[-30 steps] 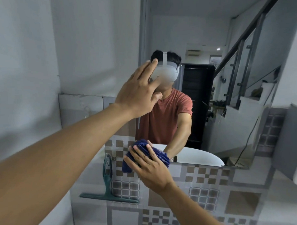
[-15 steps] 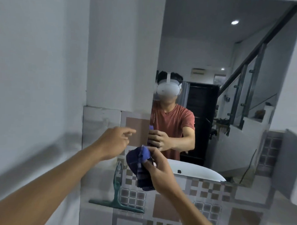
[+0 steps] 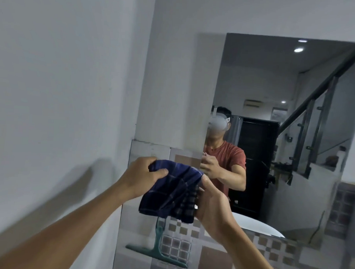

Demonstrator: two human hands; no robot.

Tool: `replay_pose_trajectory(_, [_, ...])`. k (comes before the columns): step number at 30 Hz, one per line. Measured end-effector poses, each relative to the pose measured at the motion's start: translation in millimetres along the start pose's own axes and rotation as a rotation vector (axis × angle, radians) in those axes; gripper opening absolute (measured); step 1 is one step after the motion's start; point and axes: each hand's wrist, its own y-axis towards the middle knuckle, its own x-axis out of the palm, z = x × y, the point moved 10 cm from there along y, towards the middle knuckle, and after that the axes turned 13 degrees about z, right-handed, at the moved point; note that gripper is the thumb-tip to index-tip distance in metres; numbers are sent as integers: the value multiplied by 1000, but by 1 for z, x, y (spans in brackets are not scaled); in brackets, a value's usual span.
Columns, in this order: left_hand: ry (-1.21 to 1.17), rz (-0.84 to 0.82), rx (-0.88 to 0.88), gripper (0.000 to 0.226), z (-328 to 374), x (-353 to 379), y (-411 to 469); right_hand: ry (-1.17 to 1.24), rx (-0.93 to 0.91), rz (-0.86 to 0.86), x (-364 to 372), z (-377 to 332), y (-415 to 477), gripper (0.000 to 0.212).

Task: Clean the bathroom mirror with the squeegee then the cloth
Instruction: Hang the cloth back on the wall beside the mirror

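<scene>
A dark blue checked cloth (image 3: pixel 174 192) hangs stretched between both my hands in front of the tiled wall. My left hand (image 3: pixel 141 177) grips its upper left edge. My right hand (image 3: pixel 212 204) holds its right side, thumb on top. The mirror (image 3: pixel 295 88) fills the wall at the right and reflects me and the room behind. A green squeegee (image 3: pixel 157 248) stands against the tiles below the cloth, blade down; its handle top is hidden by the cloth.
A plain grey wall (image 3: pixel 63 90) runs close along the left. Patterned brown and white tiles (image 3: pixel 212 260) cover the lower wall. The white rim of a basin (image 3: pixel 258 225) shows reflected at the mirror's bottom edge.
My left hand dropped from the mirror and took hold of the cloth, which is now spread between both hands. The view swung left and upward.
</scene>
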Motion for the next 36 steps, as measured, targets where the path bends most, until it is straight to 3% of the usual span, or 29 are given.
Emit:
replay_pose_trajectory(4, [53, 92, 60, 13, 9, -13, 12, -446, -439, 108, 16, -28, 5, 69])
replay_pose_trajectory(7, [80, 129, 84, 5, 6, -23, 26, -637, -560, 195, 29, -34, 21, 74])
replay_pose_trajectory(13, [136, 236, 117, 8, 1, -38, 64, -854, -611, 233, 55, -44, 62, 47])
replay_pose_trajectory(18, [153, 333, 133, 14, 1, -41, 93, -1057, -688, 253, 71, -51, 93, 55])
replay_pose_trajectory(26, [311, 341, 82, 24, -32, -30, 109, -1272, -600, 176, 86, -22, 117, 64])
replay_pose_trajectory(31, [364, 320, 31, 24, -40, -25, 110, -1332, -549, 142, 87, -20, 121, 54])
replay_pose_trajectory(33, [489, 306, 52, 23, -36, -26, 108, -1439, -612, 154, 91, -26, 116, 44])
replay_pose_trajectory(36, [766, 312, 223, 20, -15, -26, 103, -1578, -730, 137, 98, -32, 107, 50])
